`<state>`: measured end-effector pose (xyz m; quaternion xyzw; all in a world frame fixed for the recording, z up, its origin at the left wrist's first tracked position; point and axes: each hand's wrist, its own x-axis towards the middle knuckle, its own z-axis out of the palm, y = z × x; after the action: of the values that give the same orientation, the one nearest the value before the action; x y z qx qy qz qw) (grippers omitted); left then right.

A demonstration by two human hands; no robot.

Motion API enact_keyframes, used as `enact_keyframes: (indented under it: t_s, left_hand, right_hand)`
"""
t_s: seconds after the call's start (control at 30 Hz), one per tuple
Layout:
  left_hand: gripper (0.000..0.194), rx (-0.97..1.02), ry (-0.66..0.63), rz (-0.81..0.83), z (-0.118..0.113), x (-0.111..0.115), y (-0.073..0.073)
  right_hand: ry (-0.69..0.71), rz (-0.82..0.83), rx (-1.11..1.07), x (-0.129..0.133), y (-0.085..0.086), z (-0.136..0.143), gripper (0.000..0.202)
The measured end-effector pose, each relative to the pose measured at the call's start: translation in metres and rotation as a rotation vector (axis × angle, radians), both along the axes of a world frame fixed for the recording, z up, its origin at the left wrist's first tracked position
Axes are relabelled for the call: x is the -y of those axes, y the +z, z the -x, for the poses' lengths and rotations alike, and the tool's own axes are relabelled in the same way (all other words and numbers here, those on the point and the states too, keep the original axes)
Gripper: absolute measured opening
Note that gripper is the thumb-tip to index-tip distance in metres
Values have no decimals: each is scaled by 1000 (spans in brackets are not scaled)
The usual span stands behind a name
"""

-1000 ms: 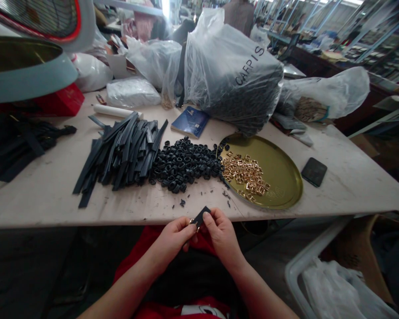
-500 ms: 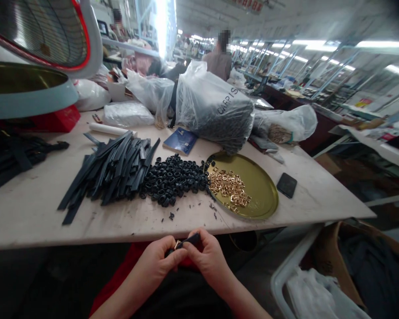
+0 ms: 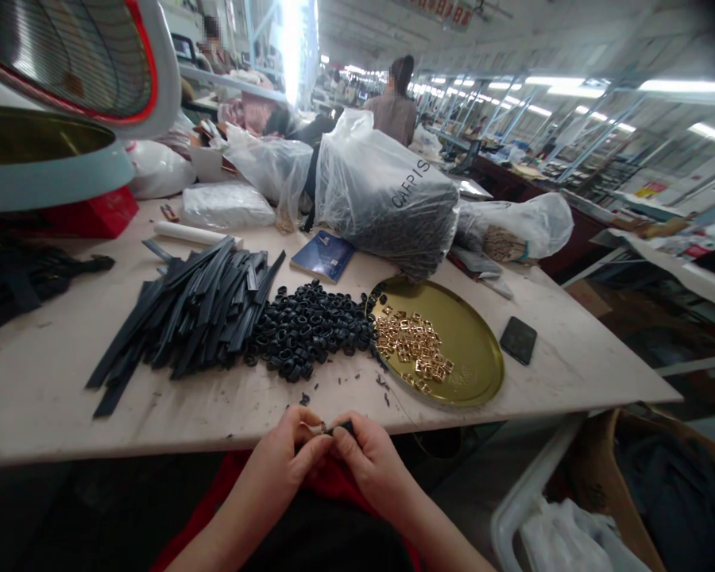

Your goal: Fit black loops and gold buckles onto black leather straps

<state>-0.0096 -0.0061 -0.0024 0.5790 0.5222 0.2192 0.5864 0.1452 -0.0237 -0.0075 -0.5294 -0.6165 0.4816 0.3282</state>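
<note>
R hand (image 3: 369,457) fingers pinch dk strap (image 3: 346,427) at 6 o'clock, nr table (image 3: 179,429) edge; L hand (image 3: 286,451) fingers curled by its metal bit (image 3: 322,427), grip unclear. From hands: strap pile (image 3: 196,310) 10 o'clock, blk loops (image 3: 310,327) 12, tray (image 3: 468,342) w/ buckles (image 3: 414,342) approx 2.

Light's mixed. Vertical white light strip (image 3: 294,52) upper left is blown out, hazing its surroundings; long white ceiling tubes (image 3: 691,86) clip too. Pale flat bench (image 3: 584,357) reads evenly lit, soft shadows; murky below it. Round gold metal tray (image 3: 480,361) has a mild sheen. Wide-angle stretch at the sides, dark top-right corner, background soft (mosaic blocks on one distant person (image 3: 212,30)). Small black piece (image 3: 341,428) between the bare fingers (image 3: 346,446): detail lost.
</note>
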Motion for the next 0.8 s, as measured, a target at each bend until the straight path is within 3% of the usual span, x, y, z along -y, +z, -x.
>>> enact_keyframes:
  t_s: [0.1,0.17,0.23,0.3,0.4,0.53,0.67,0.8]
  left_hand:
    - [23,-35,-62,-49,-5,-8,-3]
    - [22,-63,-80,-27,-9,-14,-4]
    - [24,-72,-50,0,-14,-20,-4]
    - [25,-65,-25,20,-17,-26,-5]
    - [25,-60,-2,37,-19,-32,-7]
    - [25,-46,26,23,-17,-31,-10]
    - [26,-25,106,-46,-18,-30,-3]
    - [26,34,210,-132,-19,-27,11]
  right_hand:
    - [30,-51,82,-31,1,-22,37]
    - [-182,-135,236,-64,3,-43,34]
    - [-352,-196,553,-99,5,-61,22]
    - [-374,-158,738,-126,4,-71,17]
    - [-354,-110,781,-147,-2,-75,11]
    - [-342,-101,742,-147,-5,-76,12]
    - [-284,-106,615,-128,12,-72,14]
    - [-69,83,192,-90,33,-45,18]
